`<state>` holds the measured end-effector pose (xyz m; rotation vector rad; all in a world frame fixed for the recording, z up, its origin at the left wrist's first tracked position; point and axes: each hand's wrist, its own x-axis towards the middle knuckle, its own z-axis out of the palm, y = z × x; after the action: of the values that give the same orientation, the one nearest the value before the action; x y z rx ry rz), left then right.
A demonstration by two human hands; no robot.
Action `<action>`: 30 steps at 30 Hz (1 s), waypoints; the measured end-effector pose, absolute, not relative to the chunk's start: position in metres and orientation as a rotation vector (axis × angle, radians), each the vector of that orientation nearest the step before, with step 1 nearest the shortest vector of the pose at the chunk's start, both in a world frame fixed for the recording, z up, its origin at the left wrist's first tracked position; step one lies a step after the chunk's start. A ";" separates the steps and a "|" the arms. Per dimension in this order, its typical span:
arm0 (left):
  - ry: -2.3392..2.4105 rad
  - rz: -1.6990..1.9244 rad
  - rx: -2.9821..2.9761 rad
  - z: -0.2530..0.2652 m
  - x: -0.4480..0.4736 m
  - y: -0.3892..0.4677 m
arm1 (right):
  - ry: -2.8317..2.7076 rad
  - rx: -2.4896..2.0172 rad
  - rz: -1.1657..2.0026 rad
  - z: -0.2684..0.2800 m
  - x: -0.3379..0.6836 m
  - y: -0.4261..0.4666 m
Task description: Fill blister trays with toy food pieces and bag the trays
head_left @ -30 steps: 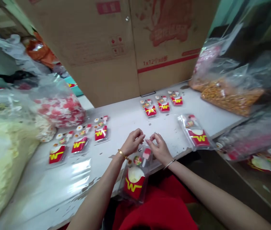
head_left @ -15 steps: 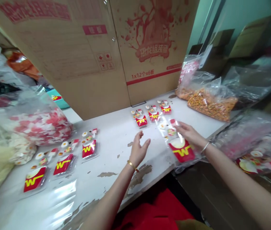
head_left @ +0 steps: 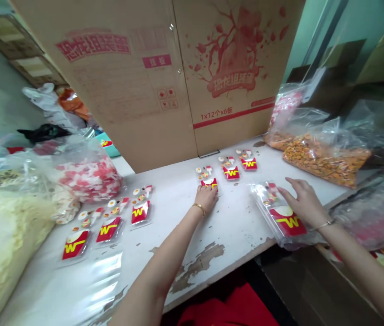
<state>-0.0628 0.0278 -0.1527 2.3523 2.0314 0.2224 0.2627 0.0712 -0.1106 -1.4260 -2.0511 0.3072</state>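
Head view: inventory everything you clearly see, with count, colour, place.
Carton: one, brown, table's rear
Table: one, worn white, centre
Left packets: three, red, left
Back packets: three, red, before carton
Packet stack: one, red, right front
Pink bags: two, pink and white, left, rear right
Cream bag: one, yellowish, front left
Amber bag: at least one, orange, right
Far bags: at least three, black, white, orange, rear left
Clear bags: uncountable, pinkish, right
Rear boxes: several, brown, rear corners
Tub: one, turquoise, left of carton
Garment: one, red, bottom centre
Left hand: one, gold bracelet, at leftmost back packet
Right hand: one, silver bracelet, beside stack
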 end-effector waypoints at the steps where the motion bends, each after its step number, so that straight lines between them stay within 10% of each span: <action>1: 1.996 0.214 2.368 -0.153 -0.066 0.012 | -2.132 -1.330 0.218 -0.103 0.256 0.060; 9: 1.480 0.296 2.552 -0.153 -0.082 -0.191 | -2.972 -0.350 0.205 -0.110 0.147 -0.055; 16: 1.972 0.569 2.113 -0.134 -0.128 -0.287 | -3.098 0.392 0.453 -0.154 0.053 -0.072; 30: 2.690 0.646 1.343 -0.172 -0.225 -0.324 | -3.094 0.287 0.530 -0.146 0.017 -0.095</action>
<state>-0.2247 -0.3237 -0.1724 1.3435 2.6903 0.6457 0.0174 -0.0952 -0.1456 0.2867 -3.0940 0.5302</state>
